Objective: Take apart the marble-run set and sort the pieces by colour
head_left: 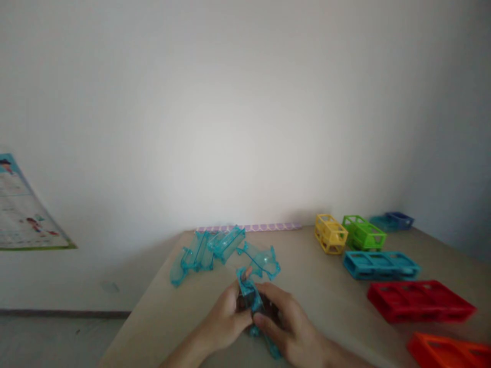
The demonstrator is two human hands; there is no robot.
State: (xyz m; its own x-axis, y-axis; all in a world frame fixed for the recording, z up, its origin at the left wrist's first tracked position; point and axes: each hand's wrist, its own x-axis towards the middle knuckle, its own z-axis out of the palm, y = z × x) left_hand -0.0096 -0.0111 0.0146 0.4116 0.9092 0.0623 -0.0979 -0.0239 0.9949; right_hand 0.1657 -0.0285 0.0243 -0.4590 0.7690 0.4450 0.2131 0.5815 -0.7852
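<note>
The two hands meet low in the middle of the view, above the near part of the desk (pixel 330 306). The left hand (pixel 224 319) comes from the lower left and the right hand (pixel 286 324) from the lower right, and both are closed together around one clear teal piece (pixel 249 294). The piece stands up between the fingers; its upper end shows above the hands and a small part shows under the right hand, near the bottom edge. The picture is a little blurred here, so I cannot tell the exact shape of the piece.

Going from the left: a poster (pixel 23 209) with small drawings hangs on the wall, well apart from the desk. Then, behind the hands and a bit to the left, a pile of clear teal curved pieces (pixel 215 250) lies on the desk, near the held piece but not touching it, as far as I can see. Behind the pile, a thin purple strip (pixel 264 227) lies along the far edge of the desk.

To the right of the hands there is a row of open frame blocks. The yellow block (pixel 330 234) and the green block (pixel 363 233) stand side by side at the back, with a dark blue block (pixel 399 220) behind them near the corner. Nearer lie a long teal block (pixel 379 265), then a long red block (pixel 420 301), and an orange block (pixel 448 352) at the lower right corner.
</note>
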